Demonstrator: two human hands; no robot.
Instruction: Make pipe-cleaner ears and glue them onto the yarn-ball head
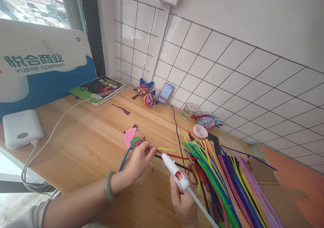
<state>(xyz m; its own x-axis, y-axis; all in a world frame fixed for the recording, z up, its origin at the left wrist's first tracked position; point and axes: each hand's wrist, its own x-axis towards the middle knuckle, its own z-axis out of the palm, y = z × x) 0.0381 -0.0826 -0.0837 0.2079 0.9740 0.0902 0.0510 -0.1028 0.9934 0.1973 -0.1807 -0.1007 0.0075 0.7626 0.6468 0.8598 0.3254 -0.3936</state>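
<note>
My left hand (142,157) is closed in a pinch on a yellow pipe cleaner (167,149), whose free end points right. A small green and pink coiled pipe-cleaner piece (137,142) shows just beyond the fingers; whether they hold it too is hidden. Behind it sits a pink-wrapped ball (130,137), with a blue pipe cleaner (124,159) trailing below. My right hand (184,199) is wrapped round a white hot glue gun (174,169) with a long clear glue stick in its back. The gun's nozzle is close to the yellow pipe cleaner; contact is unclear.
A bundle of multicoloured pipe cleaners (227,180) lies at right, beside red-handled scissors (193,174). Farther back are a pink dish (199,131), a glass jar (188,111), a phone (166,93) and colourful pipe-cleaner fish (150,99). A white power bank (22,128) sits left; a black cable (176,123) crosses the table.
</note>
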